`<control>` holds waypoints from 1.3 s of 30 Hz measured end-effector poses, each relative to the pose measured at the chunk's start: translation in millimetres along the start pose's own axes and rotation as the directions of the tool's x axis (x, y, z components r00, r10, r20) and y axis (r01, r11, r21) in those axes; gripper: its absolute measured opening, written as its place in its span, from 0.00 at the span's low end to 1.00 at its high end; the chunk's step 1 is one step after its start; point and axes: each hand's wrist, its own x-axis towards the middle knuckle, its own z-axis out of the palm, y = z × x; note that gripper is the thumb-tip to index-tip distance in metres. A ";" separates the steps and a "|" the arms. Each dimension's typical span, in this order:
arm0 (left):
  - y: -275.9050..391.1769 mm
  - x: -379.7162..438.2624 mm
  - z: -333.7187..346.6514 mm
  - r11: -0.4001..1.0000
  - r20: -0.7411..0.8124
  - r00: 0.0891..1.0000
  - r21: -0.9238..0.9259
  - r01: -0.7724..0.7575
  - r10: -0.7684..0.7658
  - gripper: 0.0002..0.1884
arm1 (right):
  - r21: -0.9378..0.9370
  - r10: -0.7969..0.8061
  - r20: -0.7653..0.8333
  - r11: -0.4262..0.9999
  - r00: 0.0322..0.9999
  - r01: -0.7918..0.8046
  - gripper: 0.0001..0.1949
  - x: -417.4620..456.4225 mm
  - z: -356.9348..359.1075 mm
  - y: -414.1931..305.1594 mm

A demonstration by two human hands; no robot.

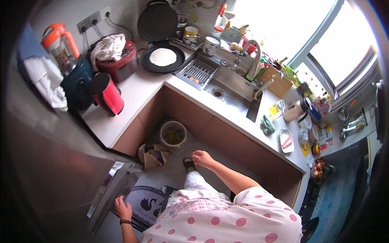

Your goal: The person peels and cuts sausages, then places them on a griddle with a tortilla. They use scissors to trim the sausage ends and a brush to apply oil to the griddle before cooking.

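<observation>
My left hand (123, 208), with dark bands at the wrist, is at the edge of a pulled-out freezer drawer or low fridge door (111, 197); whether its fingers grip it I cannot tell. My right hand (203, 158) hangs in the air above the floor near a black slipper (189, 163), fingers loosely curled, with nothing visible in it. Beyond it, a round white flatbread (163, 57) lies on the black plate of an electric griddle (146, 63), whose lid stands raised. Two eggs (194, 80) rest in the drying rack (199, 70) at the sink.
A bucket (173, 134) and a paper bag (154, 155) stand on the floor by the cabinets. A red kettle (108, 94) is near the left counter's edge. On the right counter are a tray of sausages (286, 141), a green cloth (267, 125) and an oil jug (276, 109).
</observation>
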 end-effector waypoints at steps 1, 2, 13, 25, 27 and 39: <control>5.8 10.2 0.5 0.999 -0.057 0.998 0.015 -0.031 0.032 0.24 | -0.029 0.031 -0.034 0.999 0.999 -0.032 0.12 -1.7 -15.4 -4.6; -1.9 22.9 7.4 0.994 -0.102 0.990 0.070 -0.086 0.093 0.24 | -0.039 -0.003 -0.134 0.999 0.991 -0.002 0.12 -3.5 -31.3 -8.1; 118.1 97.8 73.8 0.921 0.354 0.929 -0.317 0.224 -0.104 0.20 | -0.535 -0.375 -0.845 0.595 0.382 -0.600 0.33 14.7 -377.7 30.4; 328.6 169.0 137.8 0.910 0.553 0.820 -0.400 0.108 0.145 0.20 | -0.861 -0.623 -0.196 0.479 0.757 0.172 0.29 39.0 -289.5 24.4; 328.8 176.5 146.4 0.899 0.573 0.803 -0.422 0.115 0.166 0.19 | -0.861 -0.644 -0.164 0.464 0.747 0.210 0.29 73.8 -273.2 -7.3; 354.4 392.3 155.3 -0.361 0.239 0.971 -0.905 0.224 0.003 0.20 | -0.353 -0.720 0.341 0.498 0.605 0.792 0.37 200.1 13.2 -242.3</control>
